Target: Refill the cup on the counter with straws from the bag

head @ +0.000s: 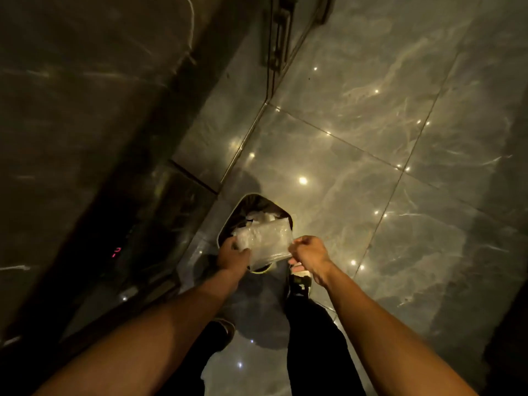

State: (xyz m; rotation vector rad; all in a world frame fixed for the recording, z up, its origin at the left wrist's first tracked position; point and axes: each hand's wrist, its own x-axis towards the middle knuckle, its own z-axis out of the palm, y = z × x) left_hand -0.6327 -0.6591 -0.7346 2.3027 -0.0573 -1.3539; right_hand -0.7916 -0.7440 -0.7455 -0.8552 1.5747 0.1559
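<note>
Dim light, view straight down. Both hands hold a clear plastic bag [264, 241] over an open waste bin [228, 224] standing on the glossy marble floor [371, 138]. Left hand [233, 254] grips the bag's left end, fingers curled round it. Right hand [307, 251] pinches the bag's right edge, fingers bunched. Bag is stretched between them, crinkled; contents too blurred to tell. White crumpled waste [261, 217] lies inside the bin beneath. Dark-trousered legs and a shoe [298, 281] show below the right hand. Dark marble wall [71, 110] to the left.
</note>
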